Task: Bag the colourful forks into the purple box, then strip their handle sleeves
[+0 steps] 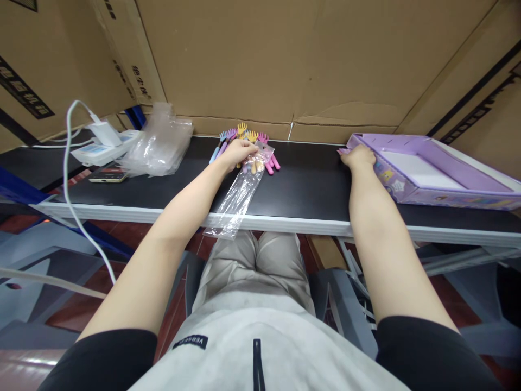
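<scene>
My left hand (238, 153) rests on a bunch of small coloured plastic toy forks (248, 142) at the back of the black tabletop (309, 184), fingers curled over them and over the top of a clear plastic bag (240, 200) that trails toward the table's front edge. My right hand (358, 157) is closed on the near left corner of a purple cardboard box tray (431, 171) lying on the right side of the table.
A heap of clear plastic bags (160, 142) lies at the left, beside a white device with a white cable (101, 144) and a phone (109, 175). Brown cardboard sheets (285, 60) stand behind the table. My knees are under the table edge.
</scene>
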The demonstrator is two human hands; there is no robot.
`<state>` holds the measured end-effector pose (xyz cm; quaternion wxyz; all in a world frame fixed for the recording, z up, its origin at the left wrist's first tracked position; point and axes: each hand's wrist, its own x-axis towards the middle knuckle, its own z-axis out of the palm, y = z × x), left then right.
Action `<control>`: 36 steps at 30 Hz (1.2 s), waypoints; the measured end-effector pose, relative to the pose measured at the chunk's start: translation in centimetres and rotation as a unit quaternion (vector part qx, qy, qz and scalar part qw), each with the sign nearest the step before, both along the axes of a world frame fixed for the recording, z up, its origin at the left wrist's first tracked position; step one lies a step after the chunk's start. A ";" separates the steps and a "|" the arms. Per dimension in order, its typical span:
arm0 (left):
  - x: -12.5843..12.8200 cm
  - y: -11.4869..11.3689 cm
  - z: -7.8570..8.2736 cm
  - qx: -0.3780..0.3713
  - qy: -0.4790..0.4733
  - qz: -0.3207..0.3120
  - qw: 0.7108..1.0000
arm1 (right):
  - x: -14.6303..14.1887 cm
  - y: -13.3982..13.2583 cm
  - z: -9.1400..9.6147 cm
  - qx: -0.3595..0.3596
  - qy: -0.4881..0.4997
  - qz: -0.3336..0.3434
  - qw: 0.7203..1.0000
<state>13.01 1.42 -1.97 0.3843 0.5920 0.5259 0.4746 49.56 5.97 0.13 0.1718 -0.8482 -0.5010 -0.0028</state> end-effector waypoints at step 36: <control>0.1 0.8 0.1 0.018 -0.091 -0.014 0.996 | -13.1 -2.8 -1.1 0.138 -0.254 0.526 0.799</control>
